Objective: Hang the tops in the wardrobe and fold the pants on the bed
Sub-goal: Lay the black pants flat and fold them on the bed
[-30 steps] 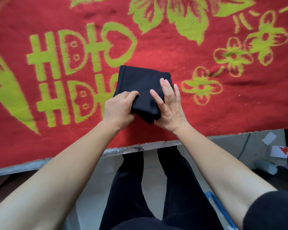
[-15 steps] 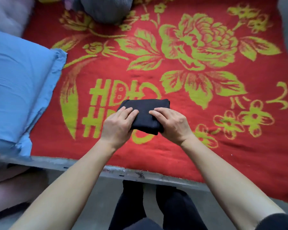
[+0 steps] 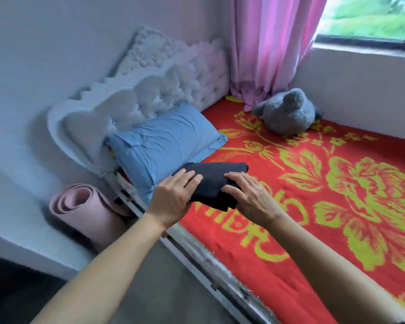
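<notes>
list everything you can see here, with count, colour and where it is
folded pants: 1, dark, held by both hands beside the pillow
blanket: 1, red with yellow-green flowers, over the bed
pillow: 1, blue, against the headboard
headboard: 1, white, at the wall
plush toy: 1, grey, far bed corner by curtain
curtain: 1, pink, beside the window
rolled mat: 1, pink, floor beside the bed
left hand: 1, fingers over the pants' left side
right hand: 1, gripping the pants' right side
</notes>
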{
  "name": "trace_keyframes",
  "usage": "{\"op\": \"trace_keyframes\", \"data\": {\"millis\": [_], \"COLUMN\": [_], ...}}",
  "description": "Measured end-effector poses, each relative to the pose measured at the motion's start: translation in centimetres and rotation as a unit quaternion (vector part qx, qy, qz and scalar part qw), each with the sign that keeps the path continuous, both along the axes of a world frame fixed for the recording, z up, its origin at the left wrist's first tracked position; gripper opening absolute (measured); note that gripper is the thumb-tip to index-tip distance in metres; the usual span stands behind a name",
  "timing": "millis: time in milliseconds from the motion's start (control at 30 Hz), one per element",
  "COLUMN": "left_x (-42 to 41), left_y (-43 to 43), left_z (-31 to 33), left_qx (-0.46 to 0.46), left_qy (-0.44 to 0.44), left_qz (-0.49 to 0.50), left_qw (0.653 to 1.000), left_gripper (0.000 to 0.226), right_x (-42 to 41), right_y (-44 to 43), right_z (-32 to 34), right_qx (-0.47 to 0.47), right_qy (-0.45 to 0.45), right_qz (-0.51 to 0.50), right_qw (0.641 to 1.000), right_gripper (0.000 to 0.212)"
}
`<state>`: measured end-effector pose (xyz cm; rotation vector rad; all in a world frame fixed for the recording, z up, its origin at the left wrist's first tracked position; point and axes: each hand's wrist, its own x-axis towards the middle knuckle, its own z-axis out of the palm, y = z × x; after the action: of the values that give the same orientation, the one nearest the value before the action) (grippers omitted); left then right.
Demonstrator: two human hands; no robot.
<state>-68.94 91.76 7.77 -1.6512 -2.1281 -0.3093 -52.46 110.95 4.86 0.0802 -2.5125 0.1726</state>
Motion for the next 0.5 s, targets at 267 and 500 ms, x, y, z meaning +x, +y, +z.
{"op": "trace_keyframes", "data": {"millis": [267,500], "left_x": [-3.1,-2.9], "left_y": [-31.0,-55.6], "left_z": [7.7,13.8], "left_qx": [0.069,0.108], "left_qy": [0.051,0.117], "left_qz": [0.169,0.332], "left_qw": [0.982,0.930], "left_gripper": [0.058,0.062], "right_x": [-11.1,-19.0], "right_y": [-26.1,-49.3], "right_z": [8.3,16.4], "right_qx": [0.017,0.063], "right_qy": [0.037,0.072], "right_qz": [0.167,0.313], "right_qw": [0.985,0.945], "right_gripper": [0.053,0.062]}}
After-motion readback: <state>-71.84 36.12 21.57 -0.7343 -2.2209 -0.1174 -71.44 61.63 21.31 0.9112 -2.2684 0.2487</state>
